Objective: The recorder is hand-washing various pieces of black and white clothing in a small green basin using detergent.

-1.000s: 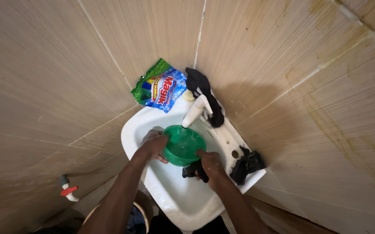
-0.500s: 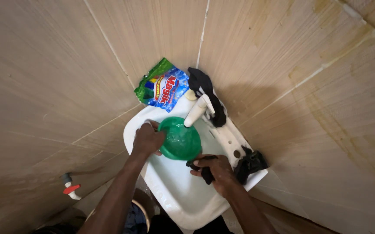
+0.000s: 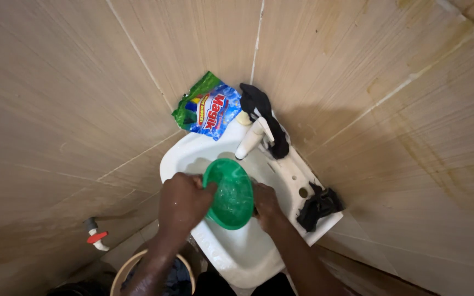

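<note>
- Green bowl (image 3: 229, 193): held tilted over the basin of the white sink (image 3: 248, 255), just below the white tap (image 3: 249, 141). Droplets or suds show on its inner surface.
- Left hand (image 3: 182, 201): fingers curled over the bowl's left rim, thumb on the edge; grip closed on the bowl.
- Right hand (image 3: 266, 204): pressed against the bowl's right side, fingers tucked behind the rim. Whether they clasp anything besides the bowl cannot be told.
- Sink: set in the corner where two beige tiled walls meet. Its back-left corner carries a blue and green detergent pouch (image 3: 206, 107), leaning on the wall.
- Black cloth (image 3: 264, 116): draped over the tap base at the sink's back edge.
- Second black cloth (image 3: 318, 205): bunched at the sink's right corner, near the right hand but not touching it.
- Wall valve with red handle (image 3: 96, 237): left wall, below the sink level.
- Round tub (image 3: 152, 274): on the floor beneath the sink's front edge, partly hidden by the left forearm.
</note>
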